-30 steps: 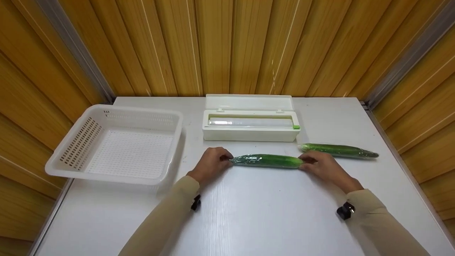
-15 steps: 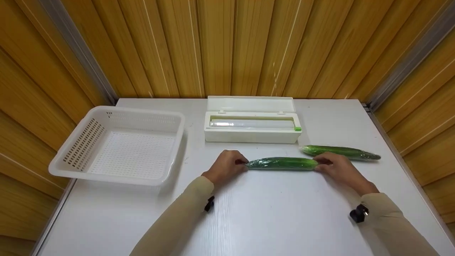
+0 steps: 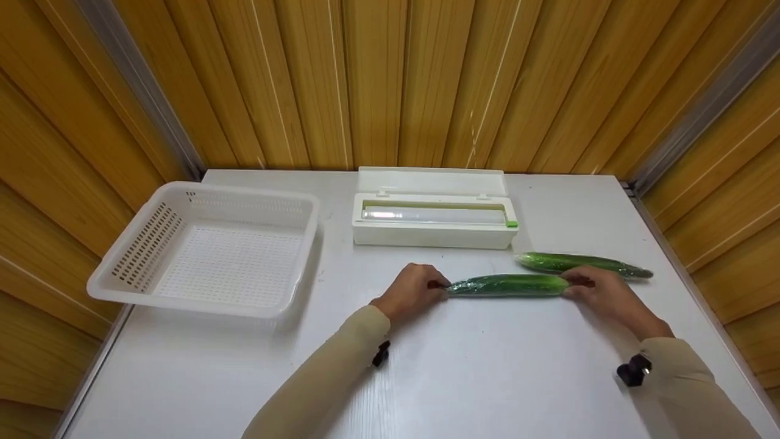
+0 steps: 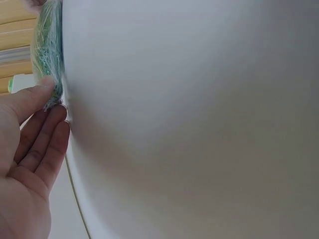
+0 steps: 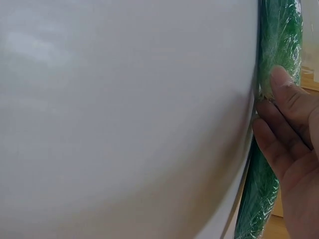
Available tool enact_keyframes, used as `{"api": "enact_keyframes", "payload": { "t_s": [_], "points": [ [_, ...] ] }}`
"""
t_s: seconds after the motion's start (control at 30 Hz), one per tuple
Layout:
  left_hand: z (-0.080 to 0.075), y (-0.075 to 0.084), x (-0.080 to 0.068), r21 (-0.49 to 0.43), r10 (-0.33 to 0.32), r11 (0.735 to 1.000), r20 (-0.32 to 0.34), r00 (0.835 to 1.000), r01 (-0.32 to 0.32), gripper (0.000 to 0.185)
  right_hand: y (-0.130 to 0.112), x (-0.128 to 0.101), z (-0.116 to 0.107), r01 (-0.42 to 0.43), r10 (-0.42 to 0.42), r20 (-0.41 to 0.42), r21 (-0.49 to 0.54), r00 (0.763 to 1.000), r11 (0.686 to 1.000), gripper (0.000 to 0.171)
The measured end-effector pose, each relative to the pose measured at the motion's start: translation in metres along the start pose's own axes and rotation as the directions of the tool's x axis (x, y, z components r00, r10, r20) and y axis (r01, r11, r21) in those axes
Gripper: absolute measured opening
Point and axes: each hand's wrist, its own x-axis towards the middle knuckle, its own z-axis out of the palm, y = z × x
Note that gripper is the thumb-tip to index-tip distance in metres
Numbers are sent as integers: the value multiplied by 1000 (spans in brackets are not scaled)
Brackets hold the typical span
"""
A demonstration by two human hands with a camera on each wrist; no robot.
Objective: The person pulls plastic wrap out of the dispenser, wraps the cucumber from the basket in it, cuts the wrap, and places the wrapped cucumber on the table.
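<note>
A cucumber (image 3: pixel 509 285) in clear plastic wrap lies crosswise between my two hands, on or just over the table. Its darker left end is pinched by my left hand (image 3: pixel 414 294), thumb on top in the left wrist view, where the wrap (image 4: pixel 50 55) looks crinkled. At the paler right end, my right hand (image 3: pixel 609 300) pinches the tip between thumb and fingers. A second wrapped cucumber (image 3: pixel 579 263) rests just behind my right hand, partly covered by it; its wrapped side (image 5: pixel 259 204) shows past the fingers in the right wrist view.
A white cling film dispenser (image 3: pixel 434 236) stands behind the cucumbers, lid (image 3: pixel 431 181) raised, a film roll (image 3: pixel 434 215) inside. To the left sits a white perforated basket (image 3: pixel 204 303). Wood-patterned panels (image 3: pixel 372 85) enclose the white table (image 3: pixel 463 378) at the back and sides.
Both hands have slid to the right together with the held cucumber, ending in front of the second one. The dispenser, basket and second cucumber stay in place; the view shifts slightly.
</note>
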Motion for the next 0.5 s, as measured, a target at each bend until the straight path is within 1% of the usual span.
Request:
{"api": "enact_keyframes", "payload": {
  "t_s": [0.13, 0.3, 0.5],
  "points": [
    [7, 5, 5, 4, 8, 1000, 0, 1000, -8, 17, 8, -6, -4, -13, 13, -12, 1, 1000, 1000, 35],
    [16, 12, 12, 10, -28, 1000, -2, 1000, 28, 17, 18, -12, -7, -17, 17, -19, -1, 1000, 1000, 37],
    [28, 23, 25, -2, -52, 999, 4, 999, 52, 17, 30, -21, -14, -84, 83, -37, -14, 996, 996, 39]
  ]
}}
